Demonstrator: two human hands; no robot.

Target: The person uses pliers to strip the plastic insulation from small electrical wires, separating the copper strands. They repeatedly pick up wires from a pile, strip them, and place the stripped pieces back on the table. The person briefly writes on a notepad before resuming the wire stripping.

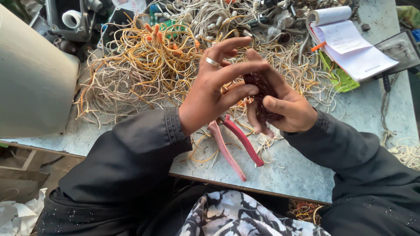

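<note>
My right hand (pixel 284 107) cups a dark reddish-brown bundle of fine bare wire (pixel 262 94). My left hand (pixel 214 85), with a ring on one finger, presses flat against the bundle from the left, its fingers stretched over it. Both hands hover over the grey worktable (pixel 367 118). Below them lie pliers with pink-red handles (pixel 236 146), jaws hidden under my hands. Behind spreads a big tangle of white, yellow and orange stripped wire casings (pixel 144 74).
An open notepad (pixel 350 48) with an orange pen lies at the back right, above a green item (pixel 343 81). A large beige cylinder (pixel 30 83) stands at left. Dark boxes and a white tape roll (pixel 72 18) sit at the back left. More wire scraps (pixel 407 150) lie at the right edge.
</note>
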